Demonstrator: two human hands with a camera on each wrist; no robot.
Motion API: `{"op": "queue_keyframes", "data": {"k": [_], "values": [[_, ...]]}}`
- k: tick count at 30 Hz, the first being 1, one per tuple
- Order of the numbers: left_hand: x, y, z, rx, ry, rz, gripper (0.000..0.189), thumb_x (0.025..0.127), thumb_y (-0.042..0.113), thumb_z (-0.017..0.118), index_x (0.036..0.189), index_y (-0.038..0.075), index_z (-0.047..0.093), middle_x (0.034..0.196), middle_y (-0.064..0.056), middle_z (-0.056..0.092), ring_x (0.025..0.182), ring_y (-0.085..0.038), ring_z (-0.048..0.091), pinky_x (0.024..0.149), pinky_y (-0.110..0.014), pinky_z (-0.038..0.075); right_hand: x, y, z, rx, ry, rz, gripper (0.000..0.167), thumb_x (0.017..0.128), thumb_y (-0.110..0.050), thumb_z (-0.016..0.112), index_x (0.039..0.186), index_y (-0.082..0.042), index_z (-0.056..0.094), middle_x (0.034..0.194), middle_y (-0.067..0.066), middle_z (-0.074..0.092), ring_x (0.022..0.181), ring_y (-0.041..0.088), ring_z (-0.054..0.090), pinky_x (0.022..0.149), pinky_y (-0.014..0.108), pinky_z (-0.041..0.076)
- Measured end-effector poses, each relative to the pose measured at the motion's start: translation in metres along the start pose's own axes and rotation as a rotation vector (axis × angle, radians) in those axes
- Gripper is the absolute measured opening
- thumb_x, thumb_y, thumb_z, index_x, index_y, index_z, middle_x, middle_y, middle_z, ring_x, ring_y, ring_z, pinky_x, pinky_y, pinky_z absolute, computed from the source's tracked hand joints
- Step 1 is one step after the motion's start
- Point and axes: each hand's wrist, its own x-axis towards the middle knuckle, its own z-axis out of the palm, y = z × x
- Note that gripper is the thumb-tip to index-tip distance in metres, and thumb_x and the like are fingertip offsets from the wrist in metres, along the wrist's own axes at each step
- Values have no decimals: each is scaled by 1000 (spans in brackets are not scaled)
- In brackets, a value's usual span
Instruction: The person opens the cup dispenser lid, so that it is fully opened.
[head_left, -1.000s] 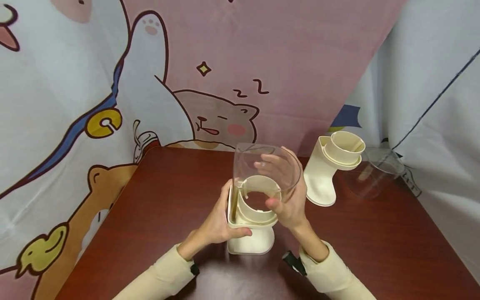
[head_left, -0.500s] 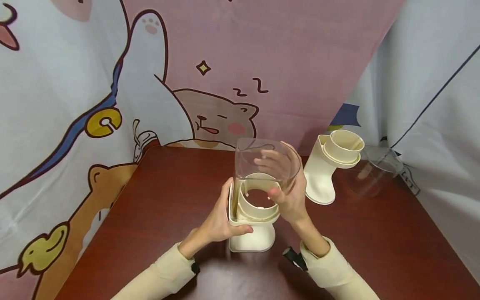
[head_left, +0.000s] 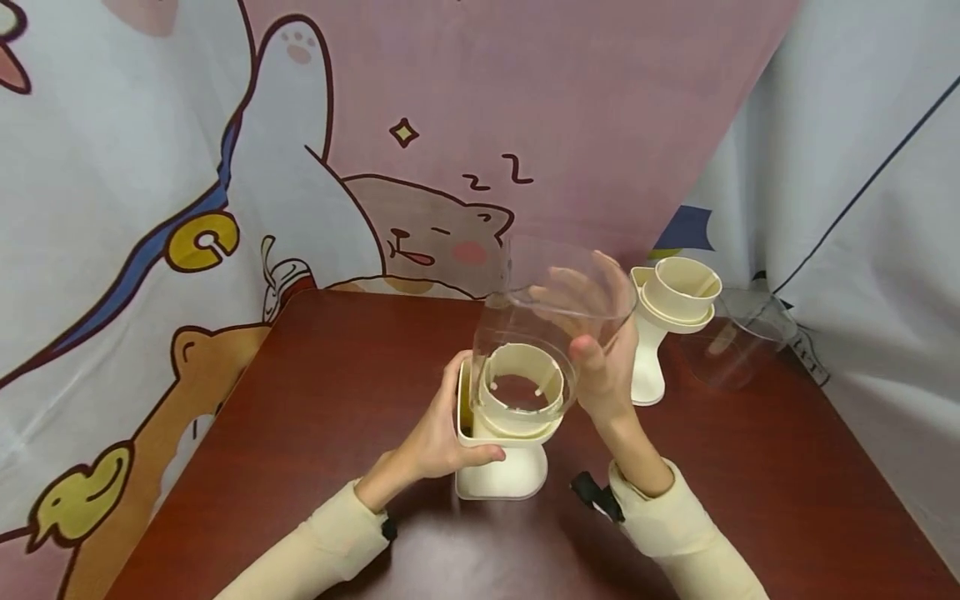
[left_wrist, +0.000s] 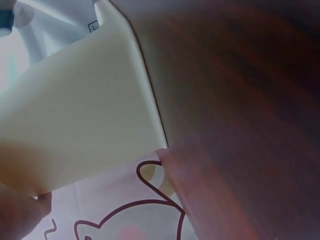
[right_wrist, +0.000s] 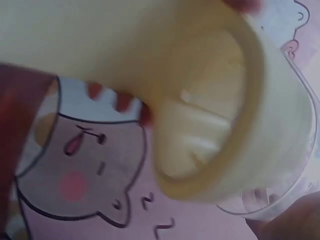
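In the head view, my left hand (head_left: 431,437) grips the upper part of a cream plastic stand (head_left: 502,475), thumb across its front. The stand has a flat foot and a round collar on top. My right hand (head_left: 611,375) holds a clear plastic container (head_left: 540,308), tilted above the collar, its lower edge overlapping the collar in view. Whether the two touch, I cannot tell. The left wrist view shows the stand's smooth side (left_wrist: 75,110) up close. From the right wrist, the collar (right_wrist: 250,155) shows from below, with the container's clear rim (right_wrist: 303,75) beyond.
A second cream stand (head_left: 648,358) with a like collar stands at the back right of the brown table (head_left: 337,375). Beside it is another clear container (head_left: 731,350). Cartoon-printed cloth (head_left: 600,125) hangs round the table's back and sides.
The clear container has come up and to the right with my right hand, out of the stand's top, and tilts more. My left hand keeps its grip on the stand.
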Motion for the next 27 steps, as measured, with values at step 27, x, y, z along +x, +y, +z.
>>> {"op": "queue_keyframes", "data": {"k": [27], "values": [[-4, 3, 1, 25, 16, -29, 120, 62, 21, 90, 154, 8, 15, 141, -9, 48, 123, -18, 51, 109, -28, 37, -18, 111, -104, -938, 269, 443, 93, 82, -29, 80, 152, -5, 24, 143, 21, 38, 131, 33, 44, 113, 47, 37]]}}
